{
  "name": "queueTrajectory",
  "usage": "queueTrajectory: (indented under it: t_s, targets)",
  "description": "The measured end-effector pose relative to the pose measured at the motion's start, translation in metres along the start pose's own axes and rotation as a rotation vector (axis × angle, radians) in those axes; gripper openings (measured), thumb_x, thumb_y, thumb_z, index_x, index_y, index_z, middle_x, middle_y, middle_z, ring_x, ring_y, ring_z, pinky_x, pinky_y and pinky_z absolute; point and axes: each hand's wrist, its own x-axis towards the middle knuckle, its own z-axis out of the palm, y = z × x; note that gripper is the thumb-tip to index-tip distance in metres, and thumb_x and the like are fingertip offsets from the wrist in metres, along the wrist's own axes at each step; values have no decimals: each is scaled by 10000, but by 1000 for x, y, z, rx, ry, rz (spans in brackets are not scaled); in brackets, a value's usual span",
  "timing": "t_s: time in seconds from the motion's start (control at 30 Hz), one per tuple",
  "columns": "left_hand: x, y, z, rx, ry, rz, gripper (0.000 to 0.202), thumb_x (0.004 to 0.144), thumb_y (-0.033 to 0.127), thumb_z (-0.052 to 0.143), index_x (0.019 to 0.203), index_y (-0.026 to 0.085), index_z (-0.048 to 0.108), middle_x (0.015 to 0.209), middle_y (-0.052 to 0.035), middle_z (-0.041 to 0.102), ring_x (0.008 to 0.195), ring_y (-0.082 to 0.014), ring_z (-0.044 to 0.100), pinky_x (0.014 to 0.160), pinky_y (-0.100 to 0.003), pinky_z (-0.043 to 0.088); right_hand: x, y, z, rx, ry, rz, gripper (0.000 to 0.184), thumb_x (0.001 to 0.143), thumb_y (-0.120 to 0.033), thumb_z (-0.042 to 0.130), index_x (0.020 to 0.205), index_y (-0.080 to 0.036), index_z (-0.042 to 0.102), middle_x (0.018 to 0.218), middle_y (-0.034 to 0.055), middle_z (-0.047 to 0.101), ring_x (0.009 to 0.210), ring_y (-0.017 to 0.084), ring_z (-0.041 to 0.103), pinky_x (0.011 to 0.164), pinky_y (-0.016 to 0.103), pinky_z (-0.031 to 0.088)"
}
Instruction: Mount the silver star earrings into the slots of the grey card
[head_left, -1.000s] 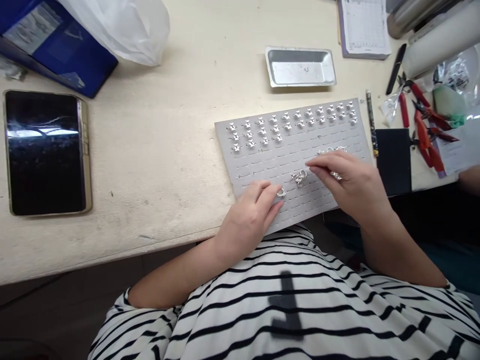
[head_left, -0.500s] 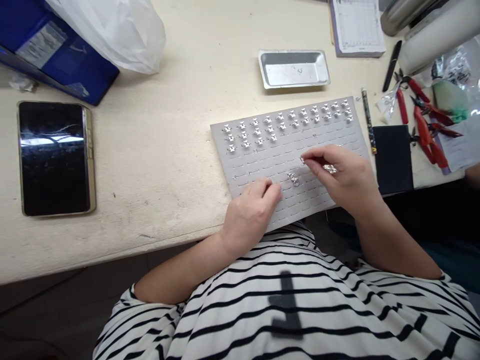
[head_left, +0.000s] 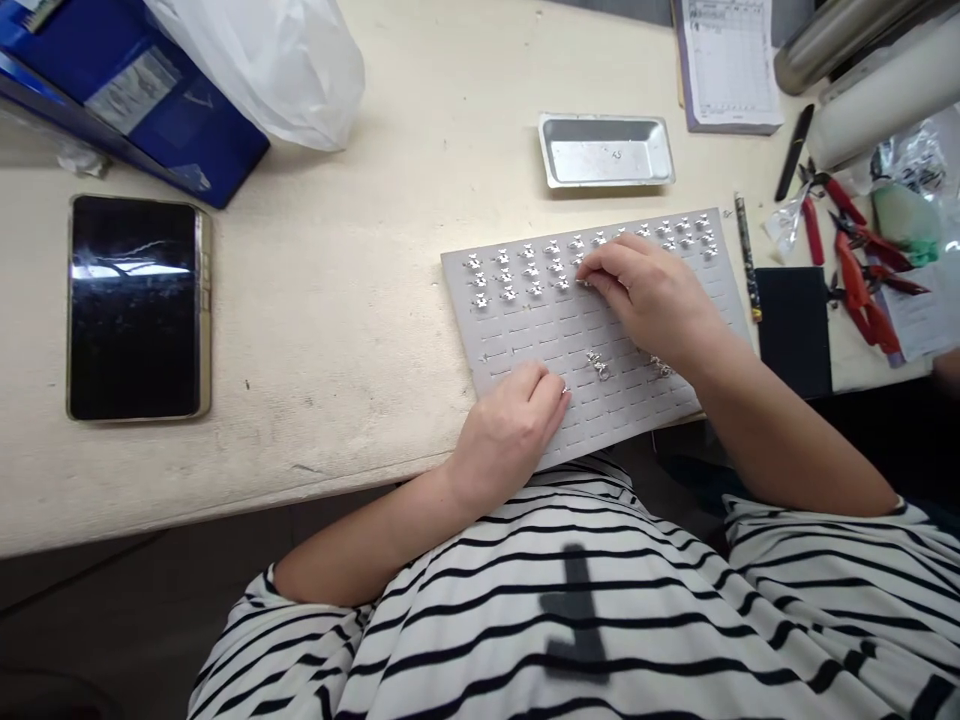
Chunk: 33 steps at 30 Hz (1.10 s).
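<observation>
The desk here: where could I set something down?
The widest bare stretch of desk lies between the black tablet and the grey slotted board, below the white plastic bag. The top right corner, around the red-handled pliers, is crowded.

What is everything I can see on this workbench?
grey slotted board: one, grey, on the desk before the person
jewellery pieces: many, silver, in rows on the board, two lying apart nearer the person
metal tray: one, silver, beyond the board
tablet: one, black with gold frame, far left
folder: one, blue, upper left
plastic bag: one, white, beside the folder
paper form: one, white, upper right
pliers: several, red-handled, far right
pad: one, black, right of the board
desk: one, cream, beneath these
shirt: one, black-and-white striped, worn by the person
left hand: one, on the board's near part
right hand: one, fingertips at the rows
</observation>
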Motion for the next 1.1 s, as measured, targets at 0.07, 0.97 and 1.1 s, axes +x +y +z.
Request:
queueTrajectory:
  t_s: [0.07, 0.97, 1.1]
  targets:
    - [1, 0, -1, -33, -6, -8, 230, 1088, 269, 494, 952, 176, 654, 934, -56, 696, 712, -130, 598, 621, -244, 445, -1, 0, 2, -13, 42, 12, 164, 1009, -259, 557, 1021, -283, 719, 1038, 52, 731, 950, 240, 676, 854, 434, 568]
    - [11, -4, -21, -1138, -5, -423, 179, 1023, 346, 656, 990, 197, 749, 918, -7, 740, 853, -98, 683, 808, -209, 564, -71, -63, -12, 270, 130, -260, 310, 945, -105, 705, 1221, -246, 704, 1065, 33, 777, 944, 141, 732, 881, 260, 603]
    - [8, -3, -16, -1099, 18, -388, 132, 1022, 342, 663, 1032, 221, 713, 967, -3, 736, 879, -98, 684, 810, -208, 574, -73, -63, -17, 240, 78, -247, 239, 961, -127, 689, 1171, -242, 696, 1016, 24, 770, 911, 145, 732, 852, 264, 601]
